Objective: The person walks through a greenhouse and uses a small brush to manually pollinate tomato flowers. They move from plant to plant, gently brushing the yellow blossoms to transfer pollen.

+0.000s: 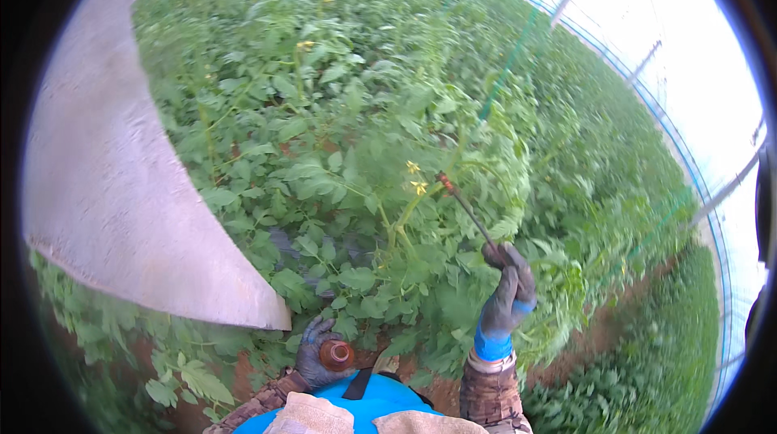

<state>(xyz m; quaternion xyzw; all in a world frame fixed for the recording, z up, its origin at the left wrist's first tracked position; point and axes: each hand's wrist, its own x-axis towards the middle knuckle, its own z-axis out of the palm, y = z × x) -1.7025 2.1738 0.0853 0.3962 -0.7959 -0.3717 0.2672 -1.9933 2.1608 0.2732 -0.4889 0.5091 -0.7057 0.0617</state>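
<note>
Gloved in dark grey, my left hand [315, 351] grips a small reddish-brown bottle [337, 355] with an uncapped-looking round mouth, low in front of my body. My right hand [511, 288], in a grey and blue glove, holds a thin dark stick [472, 213] that slants up and to the left. Red wrapping [447, 182] surrounds the stick's tip. Just left of that tip are yellow tomato flowers [417, 187], with a small gap visible between them. The flowers grow on a thick green tomato stem [405, 215]; its lower part is hidden among leaves.
A broad pale concrete pillar [145, 191] rises at my left, close to my left hand. Dense tomato plants [340, 82] spread ahead. Green strings [510, 79] run up among them. A bare soil strip [613, 318] lies at right, below the translucent greenhouse wall [680, 69].
</note>
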